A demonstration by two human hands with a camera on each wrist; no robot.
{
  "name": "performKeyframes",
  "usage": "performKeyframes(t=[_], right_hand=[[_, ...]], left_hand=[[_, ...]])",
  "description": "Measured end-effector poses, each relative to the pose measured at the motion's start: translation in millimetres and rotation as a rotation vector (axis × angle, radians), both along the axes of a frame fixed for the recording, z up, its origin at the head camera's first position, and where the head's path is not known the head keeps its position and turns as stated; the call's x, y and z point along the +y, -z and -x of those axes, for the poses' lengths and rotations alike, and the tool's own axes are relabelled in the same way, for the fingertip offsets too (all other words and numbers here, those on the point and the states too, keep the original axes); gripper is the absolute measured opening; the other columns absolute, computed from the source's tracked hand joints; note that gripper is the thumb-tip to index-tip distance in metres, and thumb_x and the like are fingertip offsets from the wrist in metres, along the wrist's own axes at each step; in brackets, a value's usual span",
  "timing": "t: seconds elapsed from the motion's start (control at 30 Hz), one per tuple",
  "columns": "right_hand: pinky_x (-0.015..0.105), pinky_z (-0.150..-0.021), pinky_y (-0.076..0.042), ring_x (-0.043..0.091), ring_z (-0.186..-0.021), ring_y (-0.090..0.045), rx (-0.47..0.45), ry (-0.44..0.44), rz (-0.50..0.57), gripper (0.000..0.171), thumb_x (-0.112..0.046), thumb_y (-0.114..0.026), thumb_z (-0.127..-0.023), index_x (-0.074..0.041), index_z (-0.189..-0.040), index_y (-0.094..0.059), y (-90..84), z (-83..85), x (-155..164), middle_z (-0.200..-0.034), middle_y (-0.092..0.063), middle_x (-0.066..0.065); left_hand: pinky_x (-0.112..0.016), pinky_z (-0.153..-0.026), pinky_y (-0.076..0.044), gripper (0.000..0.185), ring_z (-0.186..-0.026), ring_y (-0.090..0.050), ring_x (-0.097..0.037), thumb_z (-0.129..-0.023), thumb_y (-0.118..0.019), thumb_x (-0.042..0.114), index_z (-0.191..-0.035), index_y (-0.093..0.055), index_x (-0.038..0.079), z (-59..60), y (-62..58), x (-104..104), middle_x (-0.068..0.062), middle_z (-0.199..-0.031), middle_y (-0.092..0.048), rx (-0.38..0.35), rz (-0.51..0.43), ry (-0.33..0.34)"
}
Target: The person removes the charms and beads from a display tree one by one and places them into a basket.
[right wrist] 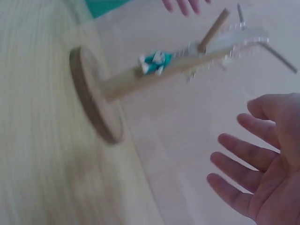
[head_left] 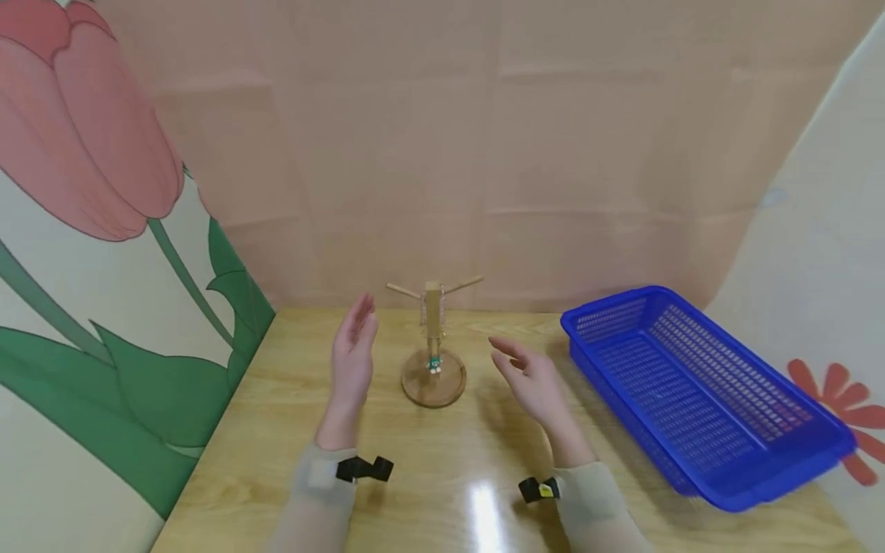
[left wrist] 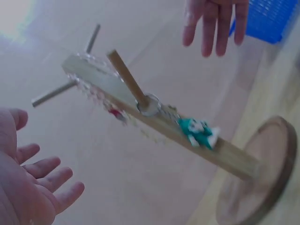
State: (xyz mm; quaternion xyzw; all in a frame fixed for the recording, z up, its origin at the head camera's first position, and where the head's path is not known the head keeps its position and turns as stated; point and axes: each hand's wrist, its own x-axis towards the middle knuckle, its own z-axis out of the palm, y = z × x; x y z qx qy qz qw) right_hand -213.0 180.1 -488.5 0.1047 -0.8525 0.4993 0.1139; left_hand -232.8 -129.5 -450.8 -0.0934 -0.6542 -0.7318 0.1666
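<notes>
A wooden peg stand (head_left: 433,311) with a round base (head_left: 418,388) stands upright on the table between my two hands. From its front peg hangs a keychain (left wrist: 199,132) with a teal and white figure, its metal ring around the peg. Beaded bracelets (left wrist: 89,89) hang on the side pegs near the top. To the left of the stand, my left hand (head_left: 354,355) is raised with fingers extended, holding nothing. My right hand (head_left: 531,376) hovers on the other side, fingers relaxed and parted, also apart from the stand.
A blue plastic basket (head_left: 674,392) sits at the right of the wooden table (head_left: 429,468), angled toward the front. Behind the table rises a pinkish cloth backdrop (head_left: 442,153). Flower-printed panels (head_left: 138,322) flank both sides.
</notes>
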Motion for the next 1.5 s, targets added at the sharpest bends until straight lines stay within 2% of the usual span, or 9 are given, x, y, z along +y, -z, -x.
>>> performKeyframes(t=[0.23,0.4,0.57,0.67,0.83,1.07,1.23,1.37,1.5], right_hand=[[0.030,-0.098,-0.061,0.027,-0.115,-0.073,0.097,0.046,0.197,0.032,-0.019,-0.075,-0.104,-0.007,-0.133,-0.074,-26.7,4.8,-30.5,-0.131,-0.075,0.009],[0.015,-0.090,-0.058,0.036,-0.113,-0.073,0.153,0.059,0.271,0.031,-0.008,-0.077,-0.101,0.002,-0.131,-0.073,-48.2,5.7,-53.0,-0.128,-0.075,0.018],[0.015,-0.085,-0.059,0.043,-0.110,-0.072,0.202,0.057,0.305,0.028,0.000,-0.077,-0.099,0.009,-0.124,-0.074,-78.7,-4.2,-74.4,-0.123,-0.074,0.025],[0.029,-0.086,-0.064,0.043,-0.108,-0.072,0.258,0.059,0.318,0.025,0.002,-0.077,-0.098,0.011,-0.121,-0.074,-88.6,-5.8,-84.3,-0.120,-0.075,0.027],[0.061,-0.083,-0.065,0.047,-0.106,-0.072,0.401,0.030,0.280,0.025,0.008,-0.079,-0.094,0.013,-0.118,-0.074,-73.1,12.7,-92.3,-0.116,-0.075,0.030],[0.039,-0.079,-0.067,0.040,-0.103,-0.075,0.477,0.059,0.237,0.024,0.000,-0.084,-0.092,0.005,-0.115,-0.079,-55.1,31.6,-92.7,-0.113,-0.078,0.022],[0.050,-0.078,-0.067,0.031,-0.103,-0.076,0.476,0.053,0.249,0.021,-0.011,-0.084,-0.096,-0.001,-0.114,-0.081,-56.5,34.6,-93.9,-0.112,-0.080,0.013],[0.050,-0.079,-0.068,0.025,-0.098,-0.077,0.450,0.076,0.251,0.020,-0.017,-0.083,-0.098,-0.003,-0.111,-0.082,-58.7,34.8,-95.0,-0.110,-0.081,0.008],[0.046,-0.079,-0.068,0.022,-0.094,-0.077,0.423,0.109,0.250,0.017,-0.017,-0.083,-0.098,-0.003,-0.108,-0.083,-59.2,36.0,-95.7,-0.106,-0.081,0.006]], left_hand=[[-0.035,-0.122,-0.044,0.045,-0.142,-0.054,-0.026,-0.111,-0.062,0.016,-0.153,-0.055,0.004,16.8,-30.2,22.1,-0.010,-0.153,-0.060,0.054,-0.058,-0.052],[-0.032,-0.117,-0.049,0.035,-0.137,-0.060,-0.030,-0.107,-0.068,0.013,-0.140,-0.067,0.001,24.3,-40.9,29.6,-0.015,-0.143,-0.067,0.069,-0.079,-0.072],[-0.030,-0.111,-0.055,0.028,-0.126,-0.068,-0.028,-0.105,-0.071,0.009,-0.129,-0.072,-0.004,29.5,-42.7,32.0,-0.021,-0.130,-0.073,0.102,-0.108,-0.102],[-0.030,-0.105,-0.059,0.024,-0.116,-0.072,-0.026,-0.103,-0.073,0.008,-0.124,-0.075,-0.004,31.2,-42.1,31.9,-0.025,-0.123,-0.074,0.126,-0.104,-0.135],[-0.024,-0.091,-0.063,0.021,-0.100,-0.075,-0.015,-0.100,-0.077,0.008,-0.118,-0.078,-0.005,31.9,-41.1,29.4,-0.026,-0.115,-0.076,0.140,-0.048,-0.180],[-0.017,-0.074,-0.060,0.017,-0.085,-0.072,-0.008,-0.098,-0.078,0.004,-0.112,-0.079,-0.007,34.4,-43.8,20.7,-0.023,-0.107,-0.078,0.151,0.026,-0.139],[-0.016,-0.067,-0.055,0.019,-0.081,-0.068,-0.018,-0.099,-0.079,0.007,-0.111,-0.079,-0.007,34.4,-48.2,13.3,-0.020,-0.101,-0.078,0.145,0.125,-0.098],[-0.018,-0.070,-0.057,0.020,-0.085,-0.071,-0.028,-0.099,-0.080,0.011,-0.110,-0.080,-0.006,33.7,-50.5,10.0,-0.018,-0.100,-0.079,0.125,0.173,-0.054],[-0.026,-0.081,-0.064,0.017,-0.091,-0.075,-0.027,-0.099,-0.079,0.008,-0.111,-0.079,-0.005,30.5,-53.1,9.1,-0.018,-0.100,-0.080,0.070,0.112,0.010]])
